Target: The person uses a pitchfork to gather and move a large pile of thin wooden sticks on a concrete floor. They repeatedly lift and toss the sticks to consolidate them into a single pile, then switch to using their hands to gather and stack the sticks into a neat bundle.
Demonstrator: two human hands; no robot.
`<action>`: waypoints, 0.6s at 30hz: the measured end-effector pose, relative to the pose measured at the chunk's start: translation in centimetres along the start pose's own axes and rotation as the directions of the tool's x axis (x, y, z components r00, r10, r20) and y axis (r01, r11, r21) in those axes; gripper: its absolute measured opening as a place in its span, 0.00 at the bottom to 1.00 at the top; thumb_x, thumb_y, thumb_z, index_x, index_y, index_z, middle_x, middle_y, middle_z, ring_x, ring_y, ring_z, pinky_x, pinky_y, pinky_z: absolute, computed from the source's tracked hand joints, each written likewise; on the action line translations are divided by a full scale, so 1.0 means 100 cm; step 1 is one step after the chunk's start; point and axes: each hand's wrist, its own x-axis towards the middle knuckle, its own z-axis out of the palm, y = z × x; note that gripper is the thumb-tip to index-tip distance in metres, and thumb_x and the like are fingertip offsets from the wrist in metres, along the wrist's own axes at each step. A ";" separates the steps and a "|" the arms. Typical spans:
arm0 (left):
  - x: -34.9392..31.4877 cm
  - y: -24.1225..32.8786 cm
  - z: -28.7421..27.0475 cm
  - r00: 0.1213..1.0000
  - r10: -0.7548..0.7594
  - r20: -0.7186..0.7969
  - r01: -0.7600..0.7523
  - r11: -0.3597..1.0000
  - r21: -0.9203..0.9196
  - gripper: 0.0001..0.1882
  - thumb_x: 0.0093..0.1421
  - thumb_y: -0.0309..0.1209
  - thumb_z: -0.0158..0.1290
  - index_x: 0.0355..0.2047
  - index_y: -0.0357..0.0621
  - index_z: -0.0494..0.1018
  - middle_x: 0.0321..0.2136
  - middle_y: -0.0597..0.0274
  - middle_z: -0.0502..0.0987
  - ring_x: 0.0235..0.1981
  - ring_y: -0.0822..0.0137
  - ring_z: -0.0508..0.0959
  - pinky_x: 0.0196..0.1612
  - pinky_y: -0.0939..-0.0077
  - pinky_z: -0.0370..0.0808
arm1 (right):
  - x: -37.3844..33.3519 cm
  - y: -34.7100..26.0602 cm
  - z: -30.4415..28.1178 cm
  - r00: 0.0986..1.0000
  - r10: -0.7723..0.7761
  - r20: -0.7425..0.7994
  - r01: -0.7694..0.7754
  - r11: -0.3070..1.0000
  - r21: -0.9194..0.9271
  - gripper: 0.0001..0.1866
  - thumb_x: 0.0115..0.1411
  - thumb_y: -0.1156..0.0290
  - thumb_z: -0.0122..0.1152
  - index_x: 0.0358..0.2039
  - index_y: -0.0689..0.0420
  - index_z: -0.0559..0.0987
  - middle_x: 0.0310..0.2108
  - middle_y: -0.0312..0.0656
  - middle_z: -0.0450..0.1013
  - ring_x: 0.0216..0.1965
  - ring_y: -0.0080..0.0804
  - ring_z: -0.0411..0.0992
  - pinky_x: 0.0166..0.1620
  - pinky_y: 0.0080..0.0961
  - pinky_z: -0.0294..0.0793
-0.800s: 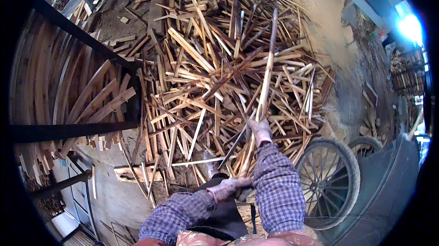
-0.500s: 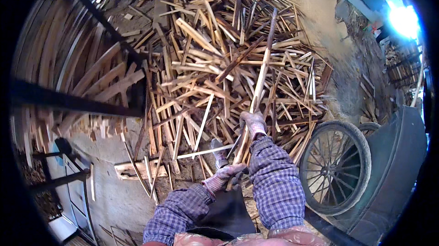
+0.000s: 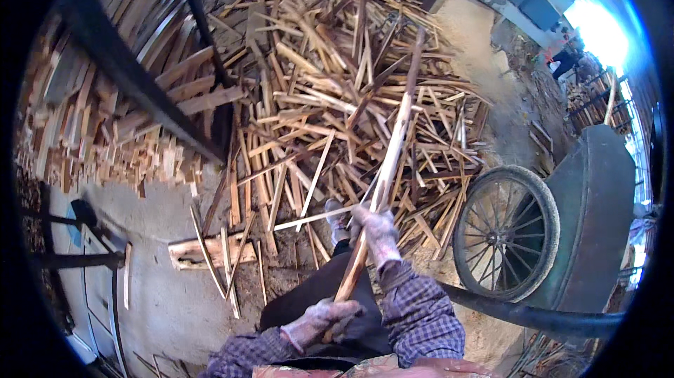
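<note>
Two gloved hands are clamped on one long strip of wood (image 3: 395, 146), spaced apart along it. The left hand (image 3: 324, 320) is closed round its near end, low in front of the body, while the right hand (image 3: 377, 230) grips it farther up, by the near edge of a big pile of wood pieces (image 3: 337, 115). From there the strip slants away and to the right over the pile, its brown far end toward the far right corner of the heap; whether that end touches the pieces under it I cannot tell. Its middle is pale, both ends darker.

Checked sleeves (image 3: 421, 315) cover the forearms. One leg in dark trousers (image 3: 295, 301) reaches forward, its shoe (image 3: 335, 213) at the pile's near edge, just beside a thin pale stick (image 3: 309, 220).

Off the near left corner of the pile, a flat board (image 3: 189, 254) lies on the grey floor (image 3: 151, 223), thin sticks crossing it. Past the left edge stands a dark metal frame (image 3: 133, 76), with stacked strips (image 3: 91, 125) showing between and below its bars. By the near right corner, a spoked wheel (image 3: 491, 237) stands upright against a green cart body (image 3: 593, 216). Tan powder (image 3: 474, 34) covers the ground along the far right edge
</note>
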 end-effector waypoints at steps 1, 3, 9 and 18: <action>0.007 0.000 -0.007 0.998 -0.002 0.058 0.001 1.000 0.024 0.20 0.56 0.43 0.53 0.39 0.37 0.73 0.15 0.69 0.70 0.12 0.77 0.68 0.14 0.84 0.65 | 0.004 -0.001 -0.001 0.999 -0.007 -0.034 0.008 1.000 0.018 0.11 0.48 0.71 0.64 0.30 0.58 0.71 0.18 0.38 0.70 0.12 0.26 0.66 0.14 0.23 0.65; 0.015 0.035 0.005 0.997 0.011 0.081 -0.009 1.000 -0.026 0.18 0.56 0.41 0.53 0.38 0.37 0.73 0.16 0.70 0.71 0.12 0.77 0.69 0.14 0.85 0.66 | 0.040 -0.001 -0.005 0.999 -0.024 -0.025 0.024 1.000 0.014 0.13 0.48 0.72 0.63 0.31 0.60 0.70 0.21 0.38 0.71 0.19 0.25 0.70 0.17 0.23 0.67; 0.119 0.142 0.024 0.987 -0.025 0.159 0.077 0.940 -0.331 0.14 0.59 0.38 0.50 0.36 0.39 0.71 0.16 0.68 0.71 0.15 0.76 0.71 0.16 0.78 0.71 | 0.174 -0.092 0.000 0.996 -0.008 -0.084 -0.016 0.960 -0.280 0.11 0.46 0.70 0.62 0.27 0.61 0.71 0.15 0.39 0.69 0.12 0.28 0.67 0.14 0.25 0.68; 0.203 0.136 0.056 0.996 -0.029 0.079 0.045 0.978 -0.205 0.11 0.57 0.37 0.52 0.34 0.43 0.71 0.19 0.68 0.72 0.14 0.72 0.70 0.16 0.76 0.71 | 0.307 -0.100 -0.068 0.997 -0.046 -0.065 0.030 0.972 -0.233 0.10 0.49 0.67 0.63 0.19 0.57 0.72 0.13 0.38 0.67 0.09 0.28 0.64 0.12 0.23 0.64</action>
